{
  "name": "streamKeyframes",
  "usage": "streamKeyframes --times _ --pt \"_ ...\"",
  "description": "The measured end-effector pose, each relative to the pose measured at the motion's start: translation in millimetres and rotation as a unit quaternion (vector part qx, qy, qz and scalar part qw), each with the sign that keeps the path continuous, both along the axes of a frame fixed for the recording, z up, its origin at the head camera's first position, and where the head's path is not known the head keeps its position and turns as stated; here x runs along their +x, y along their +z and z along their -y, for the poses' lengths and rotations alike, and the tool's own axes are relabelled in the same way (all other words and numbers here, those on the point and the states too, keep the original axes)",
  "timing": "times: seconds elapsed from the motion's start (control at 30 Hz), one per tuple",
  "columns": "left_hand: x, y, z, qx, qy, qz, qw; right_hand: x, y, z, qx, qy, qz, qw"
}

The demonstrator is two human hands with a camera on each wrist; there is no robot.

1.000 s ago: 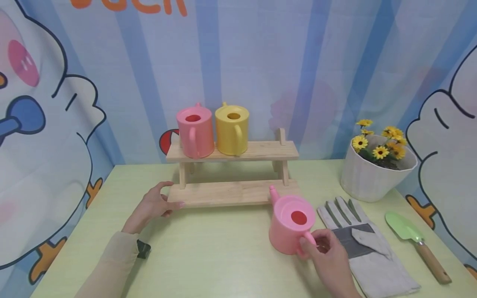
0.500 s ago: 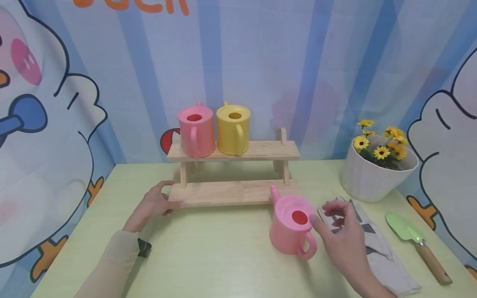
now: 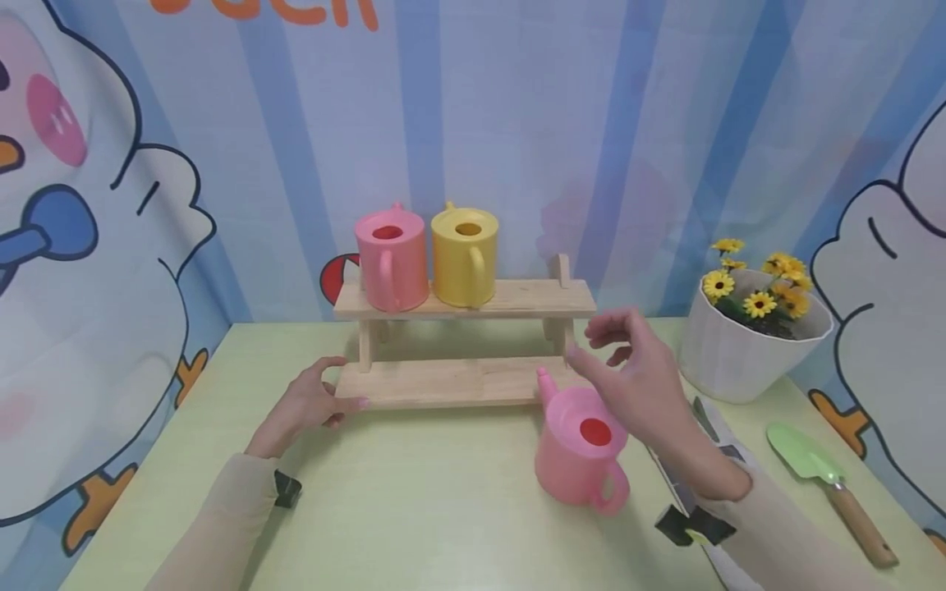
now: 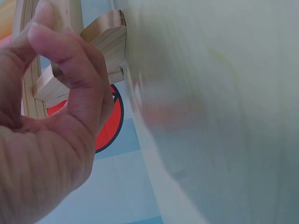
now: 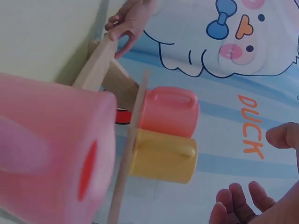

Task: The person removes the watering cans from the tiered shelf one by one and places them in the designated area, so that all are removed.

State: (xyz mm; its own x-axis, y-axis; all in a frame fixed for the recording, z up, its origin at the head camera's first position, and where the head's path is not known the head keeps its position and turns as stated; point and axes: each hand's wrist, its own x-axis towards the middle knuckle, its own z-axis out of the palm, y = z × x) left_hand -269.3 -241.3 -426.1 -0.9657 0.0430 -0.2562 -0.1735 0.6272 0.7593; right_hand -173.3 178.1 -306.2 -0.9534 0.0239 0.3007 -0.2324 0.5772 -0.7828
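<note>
A two-tier wooden plant stand [image 3: 451, 383] stands on the table. My left hand [image 3: 306, 402] holds the left end of its lower board, thumb at the front edge. On the upper board, a pink watering can [image 3: 392, 263] and a yellow watering can [image 3: 464, 261] stand side by side, handles facing me. Another pink watering can [image 3: 569, 468] sits upright on the table before the stand's right end, spout pointing back. My right hand [image 3: 643, 377] hovers above and behind this can, near the stand's right end, fingers loosely bent around nothing. The right wrist view shows that same nearby can [image 5: 51, 140] large.
At the back right is a white flowerpot [image 3: 732, 353] with yellow flowers. Work gloves [image 3: 727, 439] lie partly under my right forearm. A trowel [image 3: 805, 455] with a green blade and wooden handle lies farther right. A printed curtain [image 3: 502, 123] hangs behind the table.
My right hand has let go of the front pink watering can's handle, lifted away, and moved back and left toward the stand's right end. The left hand has stayed put.
</note>
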Motion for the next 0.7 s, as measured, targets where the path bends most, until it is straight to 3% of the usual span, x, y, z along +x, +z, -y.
streamKeyframes --times 0.17,0.33,0.5,0.7 --pt "-0.3 2.0 -1.7 -0.001 0.004 0.005 1.0 -27.3 24.7 12 0.004 0.037 0.017 0.9992" --pt "-1.8 -0.3 0.1 -0.003 0.002 0.002 1.0 -54.8 39.3 29 -0.01 0.06 0.035 0.9976" --pt "-0.9 -0.8 -0.2 0.002 0.004 0.004 1.0 -80.9 45.5 49 -0.018 0.07 0.05 0.9961" --pt "-1.1 0.9 -0.7 -0.004 0.007 0.004 1.0 -107.6 41.3 71 -0.018 0.072 0.048 0.9961"
